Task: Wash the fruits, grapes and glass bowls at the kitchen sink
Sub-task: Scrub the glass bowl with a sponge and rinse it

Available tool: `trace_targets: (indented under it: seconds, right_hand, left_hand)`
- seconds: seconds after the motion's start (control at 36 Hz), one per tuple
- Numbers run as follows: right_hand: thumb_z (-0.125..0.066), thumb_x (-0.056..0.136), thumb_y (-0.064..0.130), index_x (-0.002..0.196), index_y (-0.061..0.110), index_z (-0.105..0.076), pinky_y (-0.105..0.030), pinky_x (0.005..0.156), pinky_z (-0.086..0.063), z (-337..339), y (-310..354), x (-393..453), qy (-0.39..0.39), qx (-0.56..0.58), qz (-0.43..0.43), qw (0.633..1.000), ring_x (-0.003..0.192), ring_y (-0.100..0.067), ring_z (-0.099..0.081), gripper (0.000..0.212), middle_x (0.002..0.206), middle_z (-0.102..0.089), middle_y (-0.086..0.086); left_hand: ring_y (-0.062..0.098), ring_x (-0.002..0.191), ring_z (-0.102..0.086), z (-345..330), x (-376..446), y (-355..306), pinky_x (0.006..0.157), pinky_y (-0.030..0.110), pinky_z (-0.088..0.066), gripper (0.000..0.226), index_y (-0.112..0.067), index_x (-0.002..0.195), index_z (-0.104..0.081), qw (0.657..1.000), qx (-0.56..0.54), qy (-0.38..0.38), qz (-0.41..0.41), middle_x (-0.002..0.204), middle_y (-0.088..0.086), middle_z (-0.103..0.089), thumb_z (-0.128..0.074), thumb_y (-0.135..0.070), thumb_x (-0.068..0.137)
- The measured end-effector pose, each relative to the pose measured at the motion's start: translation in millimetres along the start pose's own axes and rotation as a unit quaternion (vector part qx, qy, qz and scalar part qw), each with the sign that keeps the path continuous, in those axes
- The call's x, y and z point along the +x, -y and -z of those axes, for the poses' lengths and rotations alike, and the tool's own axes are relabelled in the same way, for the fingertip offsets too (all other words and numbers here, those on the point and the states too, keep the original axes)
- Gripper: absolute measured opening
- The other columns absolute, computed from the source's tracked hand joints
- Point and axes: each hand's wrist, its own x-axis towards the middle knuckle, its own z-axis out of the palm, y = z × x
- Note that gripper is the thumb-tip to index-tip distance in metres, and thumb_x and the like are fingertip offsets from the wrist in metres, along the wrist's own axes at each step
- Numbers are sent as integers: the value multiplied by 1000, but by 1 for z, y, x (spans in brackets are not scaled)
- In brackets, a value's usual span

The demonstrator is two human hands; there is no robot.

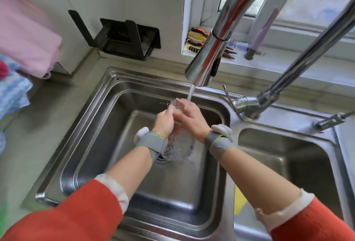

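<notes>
bowl [179,144]: glass, being rinsed under tap [201,68] in sink [80,144]
left hand [164,123]: grip curled on bowl rim
right hand [189,115]: fingers flat, pressed on it
left to do: fruit, grapes not seen

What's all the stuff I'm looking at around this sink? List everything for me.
Glass bowl: one, clear, held tilted under the running water over the left basin.
Faucet: one, chrome, water flowing.
Sink: one, steel, two basins.
Black rack: one, on the wall behind the sink.
Cloths: several, pink and blue, far left.
Brushes: a few, orange, yellow and black, on the windowsill.
Yellow item: one, right basin, unclear what.
Left hand: grips the bowl; grey wrist strap, red sleeve.
Right hand: fingers straight, pressed on the bowl under the stream.
</notes>
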Motion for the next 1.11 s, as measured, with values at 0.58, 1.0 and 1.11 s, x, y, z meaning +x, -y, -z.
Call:
trace_targets:
  seconds: [0.58, 1.0, 1.11]
  right_hand:
    - [-29, 103, 15, 124, -4, -52, -34, 86, -41, 31, 15, 12, 35, 27, -208, 977, 113, -40, -50, 36, 122, -55, -27]
    - [-33, 103, 37, 145, 24, -36, -30, 113, -25, -7, -3, -23, -51, 41, -73, 995, 138, -13, -32, 44, 149, -39, 1]
    - [-38, 102, 32, 147, 15, -34, -30, 118, -18, -17, -21, -38, -129, 67, -119, 982, 143, -17, -27, 48, 153, -34, -4]
  left_hand:
    - [18, 36, -61, 46, 7, -14, 30, 13, -32, 47, -7, 66, -55, 977, 90, 184, -62, 51, 7, -67, -37, -31, 102]
    - [22, 63, -65, -4, 30, 0, 62, 32, -55, 43, -1, 96, -64, 979, -183, 3, 93, 81, 12, -68, -32, -30, 104]
    - [22, 54, -67, -4, 24, -1, 53, 27, -57, 29, -6, 109, -54, 930, -344, 1, 132, 93, 17, -67, -31, -23, 105]
